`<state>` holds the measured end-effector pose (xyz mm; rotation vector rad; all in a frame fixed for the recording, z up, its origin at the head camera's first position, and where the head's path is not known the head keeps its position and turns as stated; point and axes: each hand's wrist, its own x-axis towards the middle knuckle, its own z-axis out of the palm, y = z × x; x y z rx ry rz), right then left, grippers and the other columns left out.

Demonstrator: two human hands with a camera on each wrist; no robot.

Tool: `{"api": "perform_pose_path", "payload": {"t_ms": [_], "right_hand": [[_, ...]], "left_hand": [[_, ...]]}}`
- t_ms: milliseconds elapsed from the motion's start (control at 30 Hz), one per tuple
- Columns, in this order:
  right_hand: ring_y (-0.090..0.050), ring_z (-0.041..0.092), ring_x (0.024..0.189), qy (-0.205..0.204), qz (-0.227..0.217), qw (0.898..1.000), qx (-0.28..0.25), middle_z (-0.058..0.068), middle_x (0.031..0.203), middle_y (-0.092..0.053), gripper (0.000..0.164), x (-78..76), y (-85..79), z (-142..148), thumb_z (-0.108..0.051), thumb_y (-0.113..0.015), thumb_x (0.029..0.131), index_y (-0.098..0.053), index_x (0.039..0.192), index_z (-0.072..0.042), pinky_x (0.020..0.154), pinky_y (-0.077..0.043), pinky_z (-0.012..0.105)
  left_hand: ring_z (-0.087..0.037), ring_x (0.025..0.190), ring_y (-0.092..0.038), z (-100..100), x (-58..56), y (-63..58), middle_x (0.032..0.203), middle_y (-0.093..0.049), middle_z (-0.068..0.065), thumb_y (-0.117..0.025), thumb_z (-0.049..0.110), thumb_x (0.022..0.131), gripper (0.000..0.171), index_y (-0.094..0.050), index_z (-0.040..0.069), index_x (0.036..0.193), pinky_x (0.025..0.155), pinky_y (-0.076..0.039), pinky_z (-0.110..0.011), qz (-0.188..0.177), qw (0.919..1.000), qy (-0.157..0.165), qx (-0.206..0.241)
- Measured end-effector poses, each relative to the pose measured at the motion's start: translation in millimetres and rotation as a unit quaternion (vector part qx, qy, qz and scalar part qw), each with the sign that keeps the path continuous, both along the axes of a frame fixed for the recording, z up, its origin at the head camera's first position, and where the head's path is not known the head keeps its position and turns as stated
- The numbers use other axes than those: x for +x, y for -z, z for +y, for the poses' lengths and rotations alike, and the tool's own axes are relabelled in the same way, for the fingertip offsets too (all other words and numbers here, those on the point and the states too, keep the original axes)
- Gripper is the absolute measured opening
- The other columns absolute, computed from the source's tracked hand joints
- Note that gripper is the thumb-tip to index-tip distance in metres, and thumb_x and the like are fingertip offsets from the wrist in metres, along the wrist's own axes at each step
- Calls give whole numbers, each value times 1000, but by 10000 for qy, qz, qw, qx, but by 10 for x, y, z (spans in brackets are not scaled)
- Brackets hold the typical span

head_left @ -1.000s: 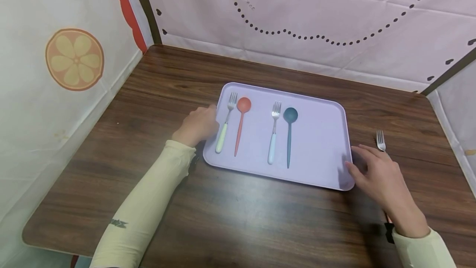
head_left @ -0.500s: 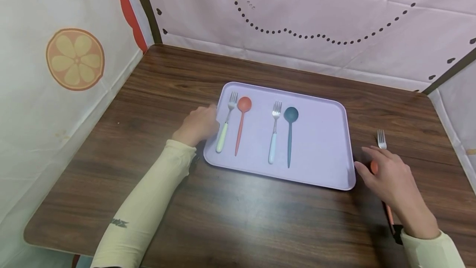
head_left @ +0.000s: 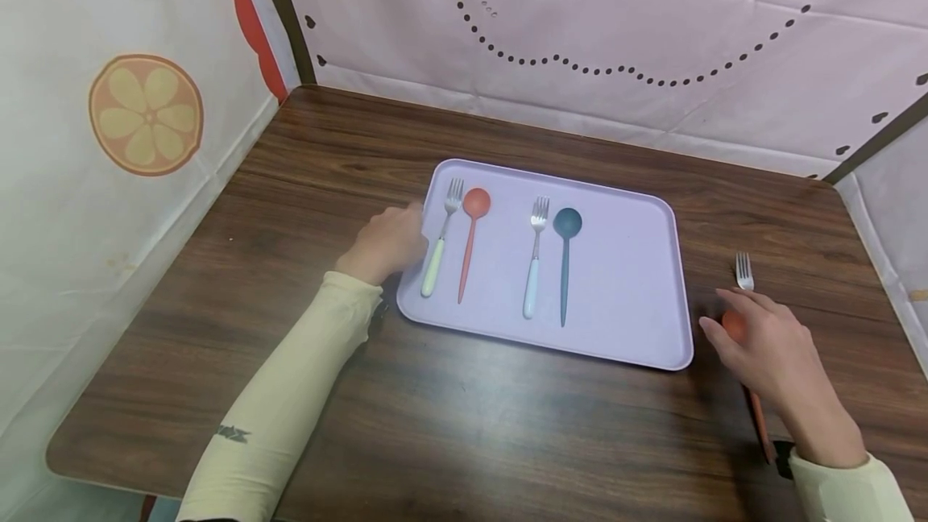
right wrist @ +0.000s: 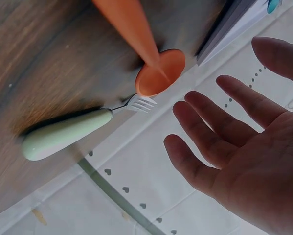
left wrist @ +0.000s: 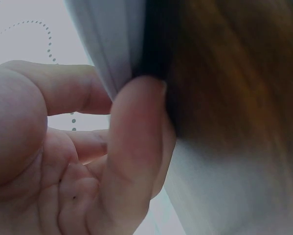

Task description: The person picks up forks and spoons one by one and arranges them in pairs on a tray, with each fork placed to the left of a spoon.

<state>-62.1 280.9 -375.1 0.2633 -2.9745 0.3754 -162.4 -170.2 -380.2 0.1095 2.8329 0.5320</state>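
My left hand pinches the left rim of a lilac tray; in the left wrist view thumb and fingers close round the tray's edge. On the tray lie a green-handled fork beside a coral spoon, then a light-blue-handled fork beside a dark teal spoon. To the tray's right, my right hand hovers with fingers spread and nothing in them. Partly hidden beneath it in the head view are an orange spoon and another green-handled fork, both on the table.
The brown wooden table has a pale cloth wall behind it, printed with dotted lines and a rabbit. Another cloth wall with an orange-slice print stands at the left.
My right hand has left the tray's right edge and moved right, over the orange spoon and fork. The left hand and the tray stay about where they were.
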Motion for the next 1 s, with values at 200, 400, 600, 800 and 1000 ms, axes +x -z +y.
{"api": "perform_pose_path", "payload": {"t_ms": [200,400,600,800,1000], "right_hand": [[-43,53,101,-56,178,9998,-9,35,116,-50,46,-1,23,63,-25,-65,82,-55,117,3,76,-35,69],[-42,54,102,57,78,9999,52,36,117,-49,47,9,31,91,-26,-64,82,-55,116,5,77,-35,69],[-41,53,104,202,-193,9995,145,36,118,-48,47,36,33,151,-28,-63,85,-54,118,5,81,-33,70],[-40,53,105,356,-346,9987,130,36,119,-47,47,44,32,208,-29,-60,87,-53,119,5,83,-32,70],[-40,54,104,501,-476,9974,187,38,117,-47,56,52,36,257,-35,-59,87,-50,120,9,82,-33,70]], "left_hand": [[-28,65,-54,2,6,1,84,-54,-16,-45,11,83,35,-46,-2,115,51,-45,-38,-23,10000,2,-1],[-28,66,-54,13,14,-24,86,-54,-15,-45,12,85,35,-45,-1,117,52,-45,-38,-60,10000,-24,5],[-28,66,-54,20,18,-40,86,-54,-15,-45,12,85,35,-45,-1,117,52,-45,-38,-84,9999,-36,60],[-28,66,-54,10,17,-32,85,-54,-15,-45,12,84,34,-45,-1,116,52,-45,-38,-103,9999,-39,66],[-29,67,-54,4,19,-35,86,-54,-16,-44,11,84,35,-45,-1,117,52,-45,-39,-90,9999,-19,57]]}}
